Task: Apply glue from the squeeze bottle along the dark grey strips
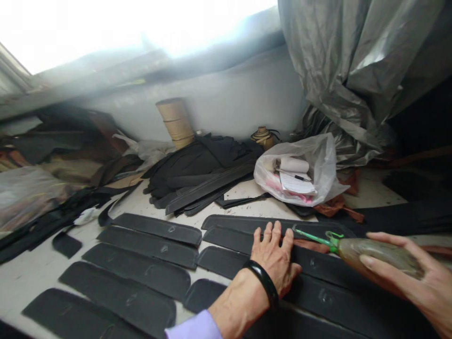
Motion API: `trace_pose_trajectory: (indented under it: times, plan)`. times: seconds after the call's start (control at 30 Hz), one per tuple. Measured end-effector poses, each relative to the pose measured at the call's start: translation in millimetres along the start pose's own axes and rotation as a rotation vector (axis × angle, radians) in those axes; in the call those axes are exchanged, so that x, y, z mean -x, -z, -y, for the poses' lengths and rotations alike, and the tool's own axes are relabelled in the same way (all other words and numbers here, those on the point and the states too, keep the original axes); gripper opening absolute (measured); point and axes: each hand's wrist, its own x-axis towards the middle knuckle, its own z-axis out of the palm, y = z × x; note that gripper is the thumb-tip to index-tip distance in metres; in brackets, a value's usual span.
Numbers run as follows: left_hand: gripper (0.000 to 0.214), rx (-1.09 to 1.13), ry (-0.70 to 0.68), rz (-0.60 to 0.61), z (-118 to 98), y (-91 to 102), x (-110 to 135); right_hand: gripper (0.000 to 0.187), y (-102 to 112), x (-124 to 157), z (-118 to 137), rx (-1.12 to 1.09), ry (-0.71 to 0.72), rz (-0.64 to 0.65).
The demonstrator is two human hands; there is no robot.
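Note:
My left hand (pixel 274 256) lies flat, fingers stretched out, on a long black strip (pixel 226 240) laid on the table; a black bangle sits on that wrist. My right hand (pixel 420 275) grips a brownish squeeze bottle (pixel 377 256) with a green nozzle (pixel 312 237). The nozzle tip points left and ends just beside my left fingertips, over the black strips. Several similar black strips (pixel 141 268) lie in rows across the white table (pixel 31 273).
A clear plastic bag (pixel 300 174) with papers and a pen rests behind the strips. A heap of black pieces (pixel 201 174) lies in the middle back, with tan tape rolls (pixel 175 122) by the wall. Silver sheeting (pixel 353 66) hangs at right. Dark scraps clutter the left.

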Motion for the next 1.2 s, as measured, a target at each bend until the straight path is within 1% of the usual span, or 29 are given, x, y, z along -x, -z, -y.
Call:
trace_pose_trajectory:
  times: [0.07,0.1,0.13,0.23,0.3,0.33,0.43,0.57,0.67,0.83,1.0,1.13,1.2]
  plan:
    - [0.064,-0.023,0.046,-0.010,15,9.5,7,0.056,0,4,6,-0.024,-0.079,0.024]
    - [0.062,-0.038,0.083,-0.014,26,13.3,11,0.059,-1,6,12,-0.027,-0.117,0.038]
    - [0.060,-0.053,0.127,-0.013,38,16.1,15,0.062,-2,7,20,-0.021,-0.126,0.038]
    - [0.055,-0.086,0.225,0.007,75,17.6,27,0.066,-10,12,47,-0.005,-0.125,0.071]
    - [0.053,-0.095,0.242,0.023,91,15.2,34,0.064,-20,13,61,0.002,-0.076,0.097]
    - [0.053,-0.097,0.242,0.028,96,13.9,38,0.062,-27,13,66,0.010,-0.035,0.107]
    - [0.054,-0.096,0.231,0.034,99,12.0,46,0.057,-50,12,72,0.049,0.090,0.134]
    - [0.054,-0.085,0.216,0.043,99,12.4,51,0.050,-79,8,76,0.142,0.211,0.174]
    - [0.055,-0.081,0.205,0.043,102,10.6,53,0.047,-96,6,81,0.175,0.248,0.177]
    - [0.058,-0.075,0.202,0.053,104,4.9,55,0.047,-118,5,92,0.196,0.295,0.190]
    - [0.058,-0.072,0.194,0.049,104,4.3,56,0.044,-131,9,96,0.237,0.347,0.191]
    - [0.058,-0.071,0.192,0.050,104,6.0,56,0.039,-127,13,97,0.263,0.385,0.225]
    - [0.058,-0.071,0.192,0.051,104,6.5,55,0.039,-125,12,98,0.271,0.384,0.217]
